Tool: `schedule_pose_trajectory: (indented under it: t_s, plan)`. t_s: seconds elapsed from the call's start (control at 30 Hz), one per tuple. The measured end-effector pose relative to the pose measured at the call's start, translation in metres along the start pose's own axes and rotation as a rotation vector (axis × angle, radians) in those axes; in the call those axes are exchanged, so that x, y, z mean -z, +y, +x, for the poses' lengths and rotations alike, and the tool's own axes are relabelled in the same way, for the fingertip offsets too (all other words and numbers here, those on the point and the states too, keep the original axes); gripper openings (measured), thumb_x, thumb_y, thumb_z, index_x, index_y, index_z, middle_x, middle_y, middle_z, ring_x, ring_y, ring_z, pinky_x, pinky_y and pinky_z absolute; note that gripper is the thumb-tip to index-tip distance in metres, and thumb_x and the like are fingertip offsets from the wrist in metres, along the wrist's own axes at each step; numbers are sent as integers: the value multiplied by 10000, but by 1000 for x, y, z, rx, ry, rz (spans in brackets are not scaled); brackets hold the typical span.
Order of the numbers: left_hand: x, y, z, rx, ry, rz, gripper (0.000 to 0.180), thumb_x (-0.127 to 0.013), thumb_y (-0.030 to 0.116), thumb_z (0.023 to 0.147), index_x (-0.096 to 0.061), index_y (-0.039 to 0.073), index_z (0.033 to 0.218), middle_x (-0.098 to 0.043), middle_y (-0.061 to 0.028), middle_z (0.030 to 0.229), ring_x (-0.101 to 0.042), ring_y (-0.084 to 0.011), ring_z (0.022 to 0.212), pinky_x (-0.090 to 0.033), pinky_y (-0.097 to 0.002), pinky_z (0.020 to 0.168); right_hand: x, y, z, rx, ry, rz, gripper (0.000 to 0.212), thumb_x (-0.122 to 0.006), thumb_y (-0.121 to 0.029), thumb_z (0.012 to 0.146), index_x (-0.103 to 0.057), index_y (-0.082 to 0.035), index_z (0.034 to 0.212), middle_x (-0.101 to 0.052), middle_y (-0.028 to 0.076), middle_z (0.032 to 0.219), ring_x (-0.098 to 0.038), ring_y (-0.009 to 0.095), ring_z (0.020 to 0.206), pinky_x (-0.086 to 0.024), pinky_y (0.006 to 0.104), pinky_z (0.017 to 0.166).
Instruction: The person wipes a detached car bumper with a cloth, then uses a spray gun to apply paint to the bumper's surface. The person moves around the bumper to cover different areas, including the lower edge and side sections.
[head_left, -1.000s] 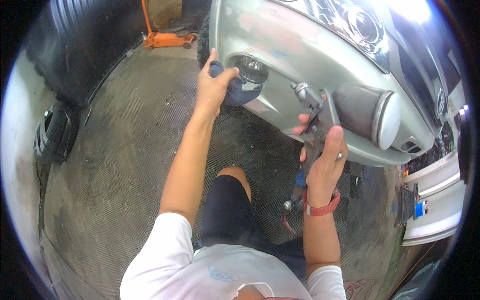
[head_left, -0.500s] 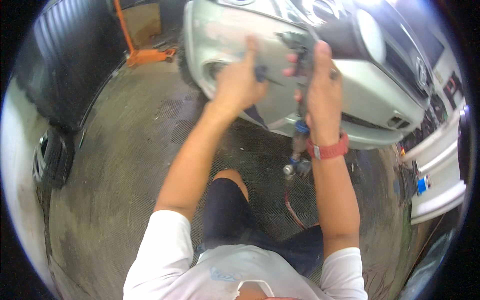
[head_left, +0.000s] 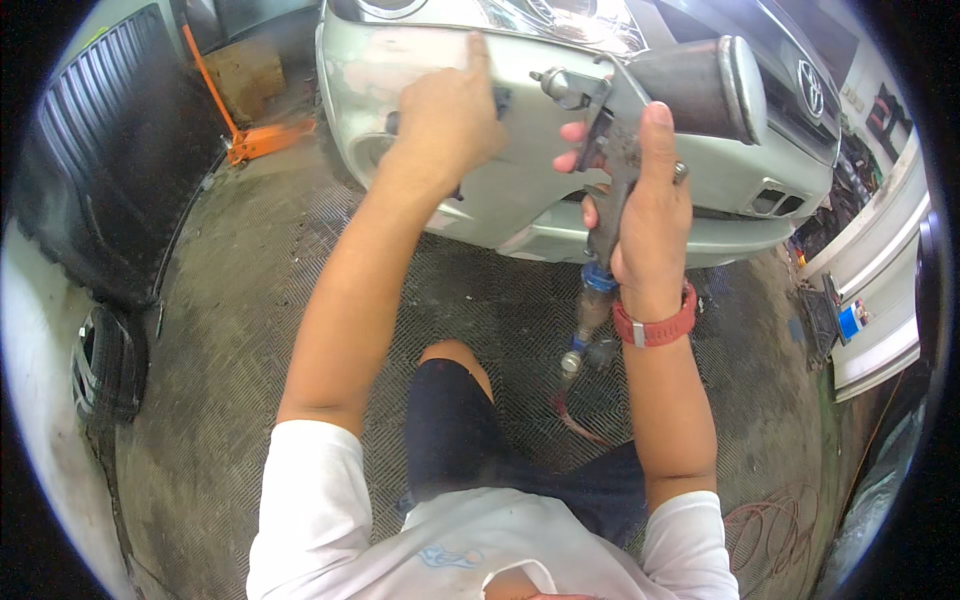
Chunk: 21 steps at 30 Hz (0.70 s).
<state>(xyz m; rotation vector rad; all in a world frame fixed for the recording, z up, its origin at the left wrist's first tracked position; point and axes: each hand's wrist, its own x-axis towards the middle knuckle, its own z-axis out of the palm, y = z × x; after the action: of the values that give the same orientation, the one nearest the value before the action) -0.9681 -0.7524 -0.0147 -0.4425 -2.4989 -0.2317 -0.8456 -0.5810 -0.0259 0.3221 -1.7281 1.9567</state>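
Note:
In my right hand (head_left: pixel 659 215) is a paint spray gun (head_left: pixel 622 165), its handle gripped and its nozzle pointing left near the car's front corner. A grey metal cup (head_left: pixel 690 90) sits on the gun, and an air hose (head_left: pixel 572 410) hangs below the handle through a blue-ringed fitting. My left hand (head_left: pixel 445 125) is over the silver-green bumper (head_left: pixel 500 215), index finger stretched out and other fingers curled round a dark blue cloth (head_left: pixel 503 102). Most of that cloth is hidden behind the hand. Whether the hand touches the bumper I cannot tell.
An orange floor jack (head_left: pixel 265 140) stands at the far left beside a black ribbed panel (head_left: pixel 95 150). A wheel (head_left: pixel 105 365) leans against the left wall. Coiled red hose (head_left: pixel 775 525) lies at lower right. A blue can (head_left: pixel 852 320) is by the right-hand white panels.
The view has shifted, with the car and jack now further left. My left hand has moved slightly left and up along the bumper. The spray gun stays in my right hand.

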Motion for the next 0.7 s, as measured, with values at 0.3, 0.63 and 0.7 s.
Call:
schedule_pose_trajectory:
  t_s: [0.3, 0.63, 0.7]
  plan:
    - [4, -9, -7, -49, -25, 26, 999, -746, 172, 841, -368, 398, 1738, -809, -167, 988, -800, -375, 956, -632, -497, 899, 1, -7, -4, -15, 8, 6, 688, -437, -612, 1167, -724, -15, 1350, -782, 108, 1067, -734, 145, 866, -480, 264, 512]
    - [20, -77, -4, 81, -46, 121, 978, -803, 383, 862, -339, 520, 1713, -808, -206, 1158, -771, -429, 1123, -609, -527, 981, 12, -1, -5, -24, 14, 49, 657, -449, -583, 1172, -697, -13, 1385, -783, 121, 1068, -736, 163, 868, -476, 260, 517]
    - [20, -86, -4, 98, -40, 136, 984, -798, 374, 861, -332, 525, 1714, -802, -223, 1176, -764, -439, 1138, -606, -536, 996, 17, -2, -8, -37, 26, 49, 657, -435, -573, 1179, -709, -6, 1366, -778, 106, 1065, -725, 150, 869, -480, 260, 519]
